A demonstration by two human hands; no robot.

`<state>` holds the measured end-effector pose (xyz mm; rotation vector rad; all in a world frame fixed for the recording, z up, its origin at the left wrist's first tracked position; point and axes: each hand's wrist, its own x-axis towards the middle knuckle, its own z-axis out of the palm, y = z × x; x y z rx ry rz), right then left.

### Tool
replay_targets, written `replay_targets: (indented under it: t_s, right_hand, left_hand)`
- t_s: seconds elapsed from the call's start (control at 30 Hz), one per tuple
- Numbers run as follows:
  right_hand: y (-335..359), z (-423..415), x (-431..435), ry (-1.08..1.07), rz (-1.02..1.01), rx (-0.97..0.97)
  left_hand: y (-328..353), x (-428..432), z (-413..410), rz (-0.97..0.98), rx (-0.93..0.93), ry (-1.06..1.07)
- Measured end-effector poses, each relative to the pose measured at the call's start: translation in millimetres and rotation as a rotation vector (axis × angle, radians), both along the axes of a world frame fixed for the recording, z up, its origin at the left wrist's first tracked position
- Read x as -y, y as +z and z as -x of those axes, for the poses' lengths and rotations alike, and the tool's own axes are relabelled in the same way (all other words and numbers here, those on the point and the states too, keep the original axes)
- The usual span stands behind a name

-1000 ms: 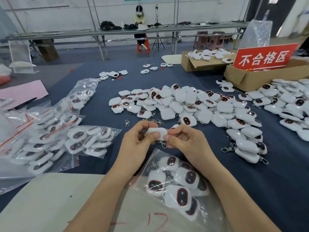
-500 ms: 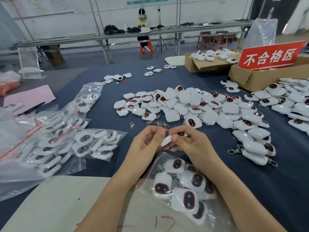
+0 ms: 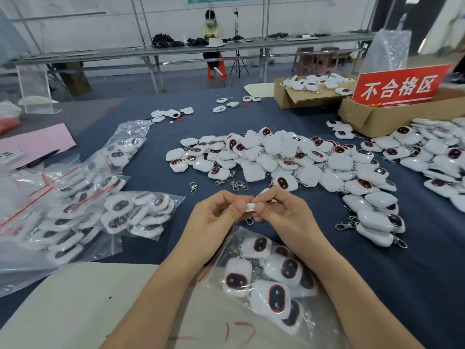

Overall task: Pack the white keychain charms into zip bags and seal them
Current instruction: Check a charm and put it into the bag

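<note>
My left hand (image 3: 216,217) and my right hand (image 3: 284,215) meet above the table and pinch one white keychain charm (image 3: 251,206) between thumbs and fingertips. The charm is turned edge-on and mostly hidden by my fingers; its metal clasp hangs below it. Under my wrists lies an open zip bag (image 3: 271,280) holding several white charms with dark red-rimmed ovals. A large loose pile of charms (image 3: 289,157) spreads across the blue table beyond my hands.
Filled zip bags (image 3: 75,205) lie at the left. More charms (image 3: 432,152) are heaped at the right, beside cardboard boxes (image 3: 372,119) with a red sign (image 3: 400,86). Loose metal clasps (image 3: 234,185) lie just ahead. A beige sheet (image 3: 88,306) covers the near edge. A person sits far behind.
The charm has been rotated in my fingers from flat side showing to edge-on. Both hands stay together at the same spot over the open bag.
</note>
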<state>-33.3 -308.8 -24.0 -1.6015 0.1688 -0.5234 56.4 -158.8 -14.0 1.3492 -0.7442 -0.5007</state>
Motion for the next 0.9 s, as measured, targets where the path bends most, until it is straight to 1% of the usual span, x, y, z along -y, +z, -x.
replay_targets:
  t_s: [0.1, 0.2, 0.3, 0.33, 0.4, 0.47, 0.57, 0.63, 0.7, 0.77, 0.9]
  right_hand:
    - [2, 1, -1, 0.021, -0.049, -0.004]
    - [4, 3, 0, 0.041, -0.13, -0.064]
    - [6, 2, 1, 0.03, -0.109, -0.133]
    - [6, 2, 1, 0.037, -0.098, -0.15]
    - [7, 2, 1, 0.041, -0.088, -0.169]
    - [7, 3, 2, 0.033, -0.091, -0.146]
    - [6, 4, 2, 0.018, -0.098, -0.096]
    - [6, 4, 2, 0.013, -0.078, -0.101]
    - [5, 2, 2, -0.005, -0.056, -0.13]
    - [3, 1, 2, -0.038, -0.042, -0.147]
    - [1, 1, 2, -0.074, -0.001, -0.117]
  left_hand:
    - [-1, 0, 0, -0.042, 0.059, 0.035]
    - [-5, 1, 1, -0.079, 0.133, 0.028]
    - [-7, 0, 2, -0.129, 0.279, -0.043]
    - [-7, 0, 2, -0.138, 0.316, -0.04]
    - [-8, 2, 0, -0.135, 0.347, 0.044]
    - [-10, 3, -1, -0.136, 0.32, 0.171]
    - [-11, 4, -1, -0.23, 0.27, 0.28]
    - [-10, 4, -2, -0.24, 0.226, 0.272]
    - [-9, 4, -2, -0.2, 0.163, 0.23]
    - [-7, 4, -1, -0.174, 0.155, 0.223]
    - [-5, 3, 0, -0.151, 0.148, 0.218]
